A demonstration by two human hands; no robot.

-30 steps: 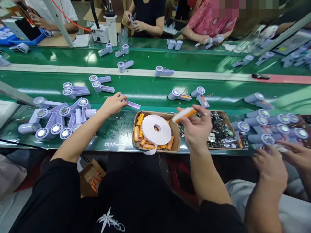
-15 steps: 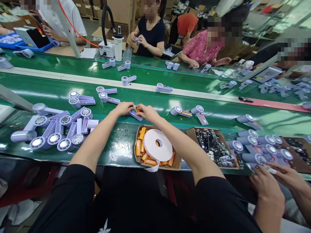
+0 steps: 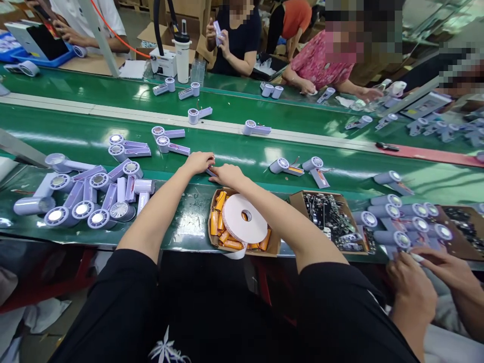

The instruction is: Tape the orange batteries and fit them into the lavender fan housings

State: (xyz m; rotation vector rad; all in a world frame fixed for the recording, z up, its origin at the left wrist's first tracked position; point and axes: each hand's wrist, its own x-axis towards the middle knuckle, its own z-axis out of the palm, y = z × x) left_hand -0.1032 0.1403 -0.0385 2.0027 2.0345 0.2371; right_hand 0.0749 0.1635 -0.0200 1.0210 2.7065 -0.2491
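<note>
Over the green belt, my left hand (image 3: 200, 162) is closed around the head end of a lilac handheld fan (image 3: 210, 172), hiding most of it. My right hand (image 3: 228, 175) presses its fingers onto the fan's open handle, with the fingertips partly covered. Any battery inside the handle is hidden by my fingers. Below my wrists sits a cardboard box (image 3: 275, 247) holding orange cylindrical batteries (image 3: 214, 223). A roll of white tape (image 3: 236, 214) lies on top of them, its loose end hanging over the front edge.
Several lilac fans (image 3: 99, 219) are piled at the left, and others (image 3: 280, 165) lie along the belt (image 3: 238, 157). A box of circuit boards (image 3: 328, 217) stands right of the batteries. A co-worker's hands (image 3: 412, 282) work at the lower right; people sit across the belt.
The orange battery seen at my right fingers is no longer visible, and my right hand now lies flatter over the handle. The view has shifted slightly. Across the belt, a person has raised a fan.
</note>
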